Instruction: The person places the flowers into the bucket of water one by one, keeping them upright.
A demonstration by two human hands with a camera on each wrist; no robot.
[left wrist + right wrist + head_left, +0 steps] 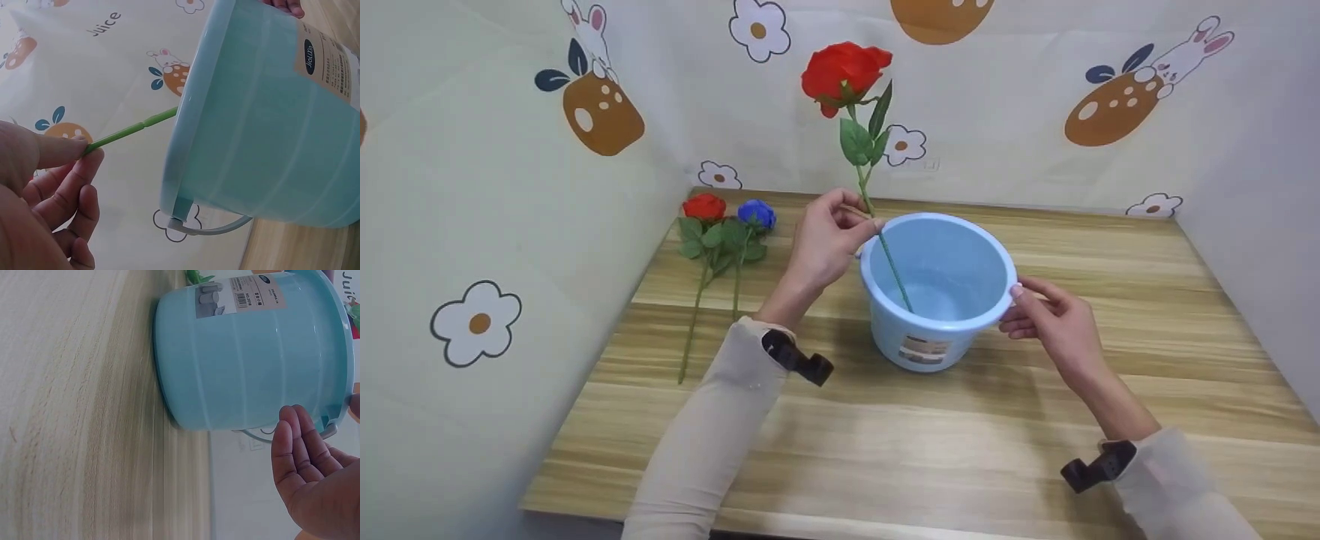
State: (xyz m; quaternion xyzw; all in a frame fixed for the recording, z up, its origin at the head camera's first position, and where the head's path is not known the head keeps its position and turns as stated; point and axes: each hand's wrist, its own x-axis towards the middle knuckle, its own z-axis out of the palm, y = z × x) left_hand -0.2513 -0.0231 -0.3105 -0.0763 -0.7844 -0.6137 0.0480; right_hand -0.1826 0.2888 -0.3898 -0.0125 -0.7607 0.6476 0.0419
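Rose (846,73), red, slants into the light-blue bucket (889,334), its stem (894,266) pinched between thumb and fingers of the left hand (826,238); the right hand (1063,321) grips the rim (941,325), thumb uppermost. Insertion seems underway; lowering, then release, looks needed next. Another red rose (705,205) and a blue rose (757,214) lie left on the desk (1155,330).

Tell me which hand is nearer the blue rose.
Left. The left hand, right of the blue rose, pinches a green stem; the right hand is across the bucket, at its rim.
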